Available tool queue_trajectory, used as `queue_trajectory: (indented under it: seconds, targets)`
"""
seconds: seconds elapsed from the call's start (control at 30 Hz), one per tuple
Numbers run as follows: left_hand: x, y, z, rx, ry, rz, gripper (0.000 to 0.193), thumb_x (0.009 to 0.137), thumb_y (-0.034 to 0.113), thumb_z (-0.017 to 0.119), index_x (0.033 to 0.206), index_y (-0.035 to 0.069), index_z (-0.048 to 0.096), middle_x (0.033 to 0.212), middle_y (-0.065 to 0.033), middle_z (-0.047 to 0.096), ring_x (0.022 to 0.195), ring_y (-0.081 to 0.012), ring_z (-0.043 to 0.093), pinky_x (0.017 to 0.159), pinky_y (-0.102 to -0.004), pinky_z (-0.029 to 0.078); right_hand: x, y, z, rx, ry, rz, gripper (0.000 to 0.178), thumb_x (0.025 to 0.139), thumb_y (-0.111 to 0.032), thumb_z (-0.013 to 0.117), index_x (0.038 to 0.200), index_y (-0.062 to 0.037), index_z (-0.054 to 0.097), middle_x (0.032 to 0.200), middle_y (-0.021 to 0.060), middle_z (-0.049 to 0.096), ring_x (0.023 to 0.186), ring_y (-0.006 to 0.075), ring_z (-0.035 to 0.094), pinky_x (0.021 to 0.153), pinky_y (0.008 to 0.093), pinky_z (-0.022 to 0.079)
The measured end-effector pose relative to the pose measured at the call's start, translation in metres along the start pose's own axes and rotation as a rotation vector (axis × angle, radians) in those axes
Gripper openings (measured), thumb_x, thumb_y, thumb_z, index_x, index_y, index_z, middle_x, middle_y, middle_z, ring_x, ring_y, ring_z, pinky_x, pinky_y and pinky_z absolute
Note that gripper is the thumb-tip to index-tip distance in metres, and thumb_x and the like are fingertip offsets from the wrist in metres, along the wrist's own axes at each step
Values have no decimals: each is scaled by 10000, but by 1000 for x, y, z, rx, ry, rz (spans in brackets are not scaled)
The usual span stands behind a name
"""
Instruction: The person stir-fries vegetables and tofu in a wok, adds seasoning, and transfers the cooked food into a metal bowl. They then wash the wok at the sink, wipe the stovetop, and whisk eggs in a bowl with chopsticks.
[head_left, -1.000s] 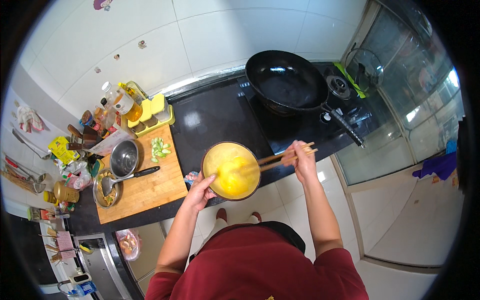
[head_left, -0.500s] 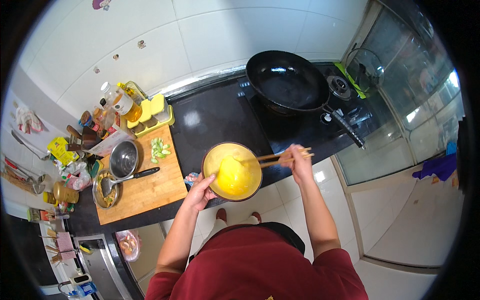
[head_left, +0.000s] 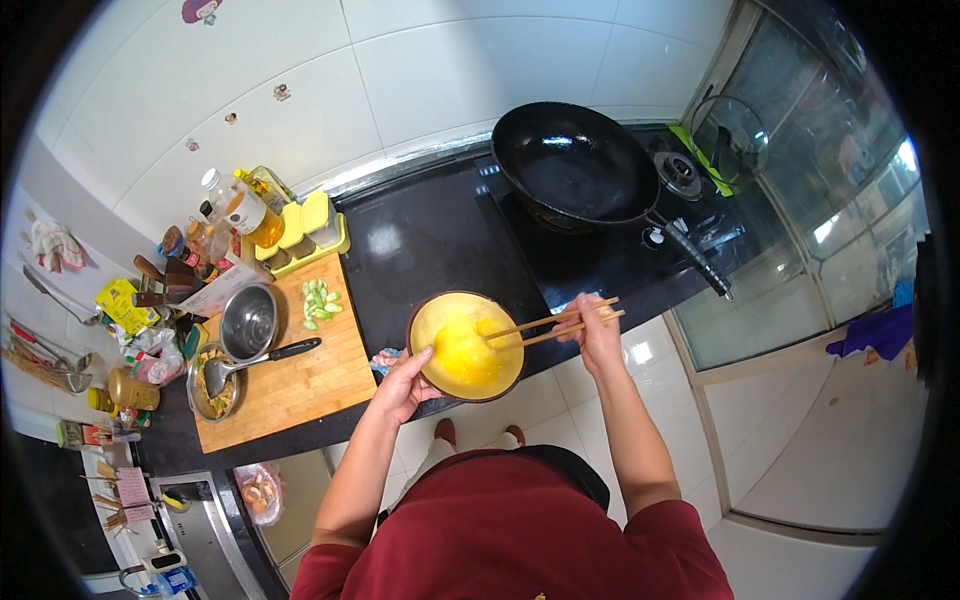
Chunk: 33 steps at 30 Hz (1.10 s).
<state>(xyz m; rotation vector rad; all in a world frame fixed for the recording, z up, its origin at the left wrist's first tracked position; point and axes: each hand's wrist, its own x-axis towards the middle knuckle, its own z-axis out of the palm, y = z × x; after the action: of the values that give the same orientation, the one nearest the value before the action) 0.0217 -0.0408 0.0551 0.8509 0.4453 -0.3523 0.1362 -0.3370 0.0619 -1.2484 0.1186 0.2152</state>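
A bowl (head_left: 428,318) with a yellow inside and a dark rim is held by my left hand (head_left: 403,388), thumb over the rim and fingers under its side. Beaten egg (head_left: 466,352) lies in it, bright yellow and streaked. My right hand (head_left: 597,338) grips a pair of wooden chopsticks (head_left: 548,327), whose tips reach into the egg from the right. The bowl is in front of the counter's edge, above the floor. To its left, chopped green vegetable pieces (head_left: 320,301) rest on a wooden cutting board (head_left: 290,392).
A black wok (head_left: 575,165) sits on the stove, its handle pointing toward me. On the board are an empty metal bowl (head_left: 249,318), a spatula (head_left: 262,361) and a bowl of food (head_left: 212,398). Seasoning boxes (head_left: 300,235) and an oil bottle (head_left: 250,215) stand behind. A glass lid (head_left: 728,140) leans at far right.
The chopsticks have shifted within the bowl, their tips now showing in the egg. My right hand has turned slightly; the bowl tilts a little differently in my left hand.
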Motion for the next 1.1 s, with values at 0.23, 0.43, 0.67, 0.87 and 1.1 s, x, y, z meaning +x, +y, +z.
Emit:
queue_trajectory:
  seconds: [0.23,0.43,0.67,0.87,1.1]
  targets:
    - [-2,3,-1,-17,-3,23,497,903,319,596,1287,49,431,1148,-138,616,980,-233,657,766,-390,585,2,-6,2,24,82,-64,226,969,-245,504,879,-45,559,769,105,636,658,208,669,519,288,549]
    - [-2,5,3,32,18,33,560,896,312,606,1338,48,385,1167,-131,606,974,-212,658,749,-375,589,0,-15,1,-18,-57,35,234,949,-276,541,869,-58,571,790,109,639,658,208,669,547,291,552]
    - [-1,4,-3,110,7,60,609,886,295,618,1382,70,345,1164,-111,595,952,-191,657,719,-334,593,2,-1,-7,24,-67,62,240,963,-265,512,879,-49,571,776,117,633,671,211,671,542,287,550]
    - [-4,8,3,133,18,100,626,878,277,628,1392,68,339,1183,-112,580,952,-182,654,709,-320,594,2,-7,-8,1,-47,70,255,961,-275,516,898,-35,576,800,134,649,689,207,677,545,278,551]
    - [1,7,1,126,9,65,628,880,286,626,1393,66,338,1174,-115,588,964,-188,651,722,-336,590,7,-20,-11,42,-37,2,246,965,-245,501,842,-42,566,734,104,635,607,191,656,497,265,534]
